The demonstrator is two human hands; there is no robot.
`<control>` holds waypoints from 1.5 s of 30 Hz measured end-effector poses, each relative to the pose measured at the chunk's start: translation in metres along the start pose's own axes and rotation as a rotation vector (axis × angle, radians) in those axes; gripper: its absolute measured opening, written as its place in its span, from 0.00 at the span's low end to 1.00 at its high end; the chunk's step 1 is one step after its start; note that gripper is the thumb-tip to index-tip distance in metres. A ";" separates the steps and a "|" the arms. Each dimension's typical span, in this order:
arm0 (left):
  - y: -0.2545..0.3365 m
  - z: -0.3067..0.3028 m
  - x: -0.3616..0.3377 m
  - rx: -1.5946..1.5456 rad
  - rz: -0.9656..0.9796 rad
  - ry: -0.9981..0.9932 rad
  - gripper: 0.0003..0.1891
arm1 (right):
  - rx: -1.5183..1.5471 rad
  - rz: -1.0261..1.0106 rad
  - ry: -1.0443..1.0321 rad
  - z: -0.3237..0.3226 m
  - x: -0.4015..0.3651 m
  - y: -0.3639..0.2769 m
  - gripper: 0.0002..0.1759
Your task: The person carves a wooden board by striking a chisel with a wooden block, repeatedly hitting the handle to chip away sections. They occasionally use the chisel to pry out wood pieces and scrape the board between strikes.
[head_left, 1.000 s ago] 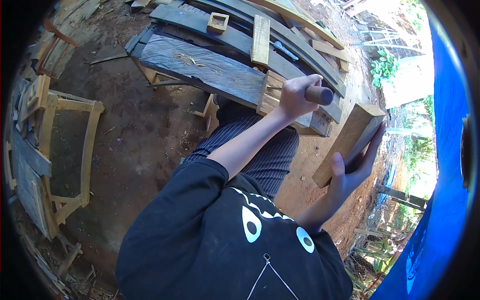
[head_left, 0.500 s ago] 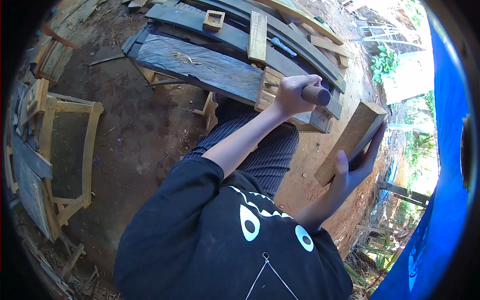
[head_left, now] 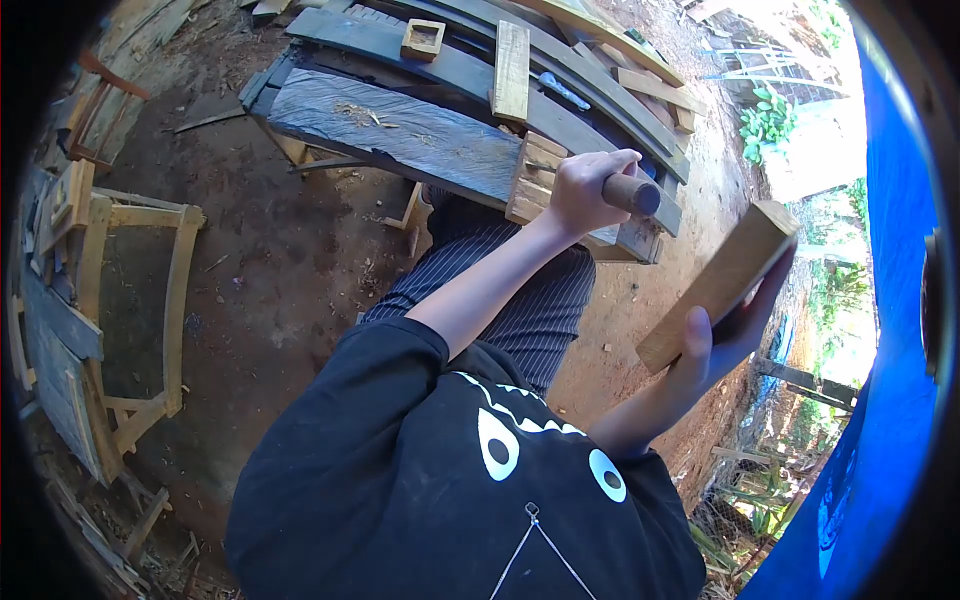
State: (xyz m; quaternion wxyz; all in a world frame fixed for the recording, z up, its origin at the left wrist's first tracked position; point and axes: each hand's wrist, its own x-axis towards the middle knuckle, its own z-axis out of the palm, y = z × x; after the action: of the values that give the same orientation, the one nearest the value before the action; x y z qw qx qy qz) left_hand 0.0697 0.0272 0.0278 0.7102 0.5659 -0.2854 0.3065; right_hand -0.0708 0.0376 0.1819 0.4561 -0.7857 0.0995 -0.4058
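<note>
My left hand (head_left: 582, 190) is wrapped round a tool's round wooden handle (head_left: 632, 194), whose butt end faces up and right; the tool's lower part is hidden. Just left of this hand lies a light wooden piece (head_left: 532, 178) with slots cut in it, at the right end of a weathered grey board (head_left: 400, 125). Farther right, my right hand (head_left: 735, 320) grips a thick rectangular wooden block (head_left: 715, 285), thumb on its near face. The block is tilted and held in the air, apart from the handle.
On the planks behind lie a small wooden box (head_left: 423, 40), a short flat board (head_left: 511, 72) and a blue-and-white item (head_left: 564, 91). A wooden frame (head_left: 180, 300) stands at the left. A blue tarp (head_left: 905, 200) hangs at the right.
My right hand and the wooden block have moved a little to the right, away from the handle. My left hand has stayed nearly in place.
</note>
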 end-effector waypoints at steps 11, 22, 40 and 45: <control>0.003 0.003 -0.004 0.035 -0.014 -0.009 0.11 | 0.030 -0.142 0.142 0.011 -0.003 0.019 0.58; 0.001 0.002 -0.008 0.016 0.041 -0.002 0.12 | -0.164 0.123 -0.034 0.003 -0.020 0.041 0.58; -0.004 0.001 -0.017 -0.017 0.068 -0.061 0.14 | -0.150 -0.118 0.036 -0.008 -0.027 0.063 0.57; 0.003 -0.003 -0.017 -0.017 0.102 -0.103 0.16 | -0.339 0.000 -0.041 -0.003 -0.021 0.046 0.58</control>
State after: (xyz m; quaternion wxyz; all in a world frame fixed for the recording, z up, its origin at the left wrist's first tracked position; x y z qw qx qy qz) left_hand 0.0561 0.0286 0.0163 0.6826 0.5598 -0.3527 0.3102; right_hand -0.0767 0.0205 0.1348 0.3190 -0.8595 0.1574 -0.3670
